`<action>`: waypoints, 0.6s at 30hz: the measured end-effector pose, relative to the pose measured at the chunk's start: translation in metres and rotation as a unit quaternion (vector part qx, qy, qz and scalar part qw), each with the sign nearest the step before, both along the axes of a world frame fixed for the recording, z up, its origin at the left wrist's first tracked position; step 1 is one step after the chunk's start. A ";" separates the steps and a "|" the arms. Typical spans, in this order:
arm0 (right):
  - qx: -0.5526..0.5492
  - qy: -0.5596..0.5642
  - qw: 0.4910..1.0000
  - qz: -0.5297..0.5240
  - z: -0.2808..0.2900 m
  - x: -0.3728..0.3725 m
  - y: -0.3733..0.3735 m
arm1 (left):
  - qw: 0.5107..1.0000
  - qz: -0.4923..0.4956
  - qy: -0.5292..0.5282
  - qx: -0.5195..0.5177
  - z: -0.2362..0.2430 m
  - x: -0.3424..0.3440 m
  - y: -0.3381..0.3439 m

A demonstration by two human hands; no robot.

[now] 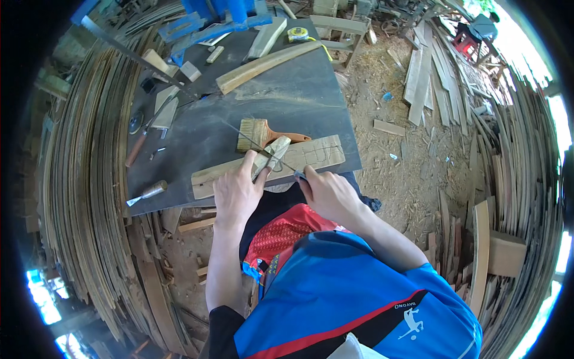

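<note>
My left hand (pixel 238 190) is closed on a small pale wooden block (pixel 276 148), pressing it down over a longer board (pixel 320 154) at the table's near edge. My right hand (pixel 330 191) grips the handle end of a long thin file-like tool (pixel 286 164). Its dark slender shaft runs up and left across the block; the exact kind is hard to make out. A wide paintbrush (pixel 254 133) with an orange-brown handle lies just beyond the block. Pencil-like lines mark the longer board.
On the dark table (pixel 287 105) lie a curved wood piece (pixel 266 66), a tape measure (pixel 298 35), a chisel (pixel 147 192) and a wooden-handled tool (pixel 136 149). Blue metal equipment (pixel 218 24) stands at the far side. Stacked wood strips (pixel 89 167) line the left. Someone (pixel 481 30) sits far right.
</note>
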State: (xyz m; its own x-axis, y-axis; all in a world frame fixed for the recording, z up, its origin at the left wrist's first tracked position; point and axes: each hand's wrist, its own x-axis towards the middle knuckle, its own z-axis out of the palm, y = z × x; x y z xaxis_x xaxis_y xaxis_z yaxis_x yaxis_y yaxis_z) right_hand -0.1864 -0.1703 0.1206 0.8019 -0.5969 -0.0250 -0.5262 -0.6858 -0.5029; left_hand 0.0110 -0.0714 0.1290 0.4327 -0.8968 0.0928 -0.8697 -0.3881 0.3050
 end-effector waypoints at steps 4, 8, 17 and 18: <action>0.010 -0.019 1.000 -0.007 -0.002 0.011 0.004 | 1.000 -0.015 0.008 0.002 0.007 -0.003 0.000; 0.019 -0.013 1.000 -0.009 0.000 0.016 0.001 | 1.000 -0.006 0.025 0.008 0.010 -0.009 0.001; 0.014 -0.004 1.000 0.003 0.004 0.019 0.002 | 0.999 0.024 0.024 -0.013 0.003 -0.013 0.004; 0.013 -0.007 1.000 0.007 0.003 0.017 0.000 | 0.999 0.025 0.020 -0.016 0.000 -0.013 0.003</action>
